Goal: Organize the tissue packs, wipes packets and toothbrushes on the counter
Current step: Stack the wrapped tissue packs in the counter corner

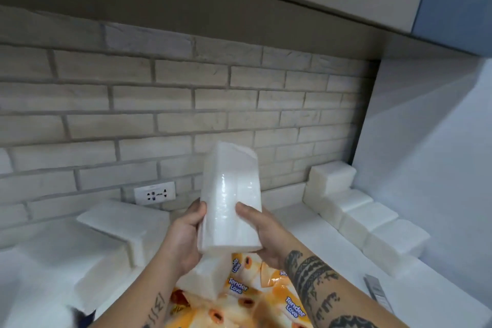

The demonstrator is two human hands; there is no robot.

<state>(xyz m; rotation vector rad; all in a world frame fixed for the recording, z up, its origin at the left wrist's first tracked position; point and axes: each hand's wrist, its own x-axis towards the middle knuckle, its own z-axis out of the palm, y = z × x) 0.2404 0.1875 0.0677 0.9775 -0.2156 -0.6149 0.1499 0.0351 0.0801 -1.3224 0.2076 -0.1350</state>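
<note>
A white tissue pack [230,194] in clear wrap is held upright above the counter, in the middle of the view. My left hand [186,234] grips its lower left side and my right hand [262,231] grips its lower right side. Below my hands lies an orange printed wrapper [250,298] with another white pack [205,279] sticking out of it. Several white packs [354,210] stand in a row along the right wall. More white packs [114,231] are piled at the left. No wipes packets or toothbrushes can be made out.
The white counter [306,224] runs between the two groups of packs. A brick wall with a power socket [155,194] stands behind. A cupboard hangs overhead. A grey flat object [378,293] lies at the right front edge.
</note>
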